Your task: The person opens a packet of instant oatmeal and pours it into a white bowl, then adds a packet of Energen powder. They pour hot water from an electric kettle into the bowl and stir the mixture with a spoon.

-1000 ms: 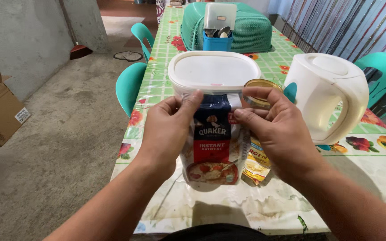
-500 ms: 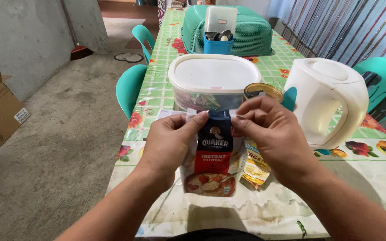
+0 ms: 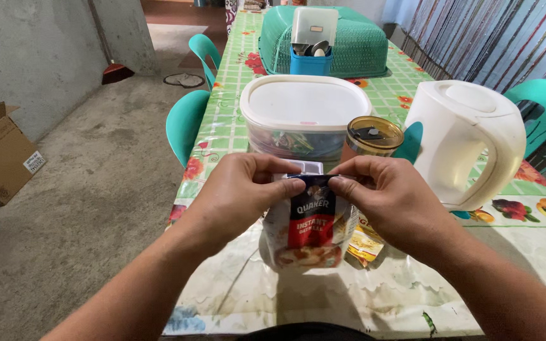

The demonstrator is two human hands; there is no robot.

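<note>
The oatmeal pouch [image 3: 311, 224] stands upright on the table [image 3: 412, 290] (near its front edge). The left hand [image 3: 241, 192] and right hand [image 3: 390, 196] each pinch its top edge between thumb and fingers. Behind it stand a lidded container [image 3: 304, 104], a gold-lidded jar [image 3: 374, 136] and a white kettle [image 3: 469, 139].

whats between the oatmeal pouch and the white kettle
In the head view, a gold-lidded jar and a yellow packet lie between the oatmeal pouch and the white kettle.

You are holding both forearms stretched forward, your left hand [image 3: 242, 192] and right hand [image 3: 390, 196] curling inward, thumbs and forefingers pinching in a tight grip.
</note>
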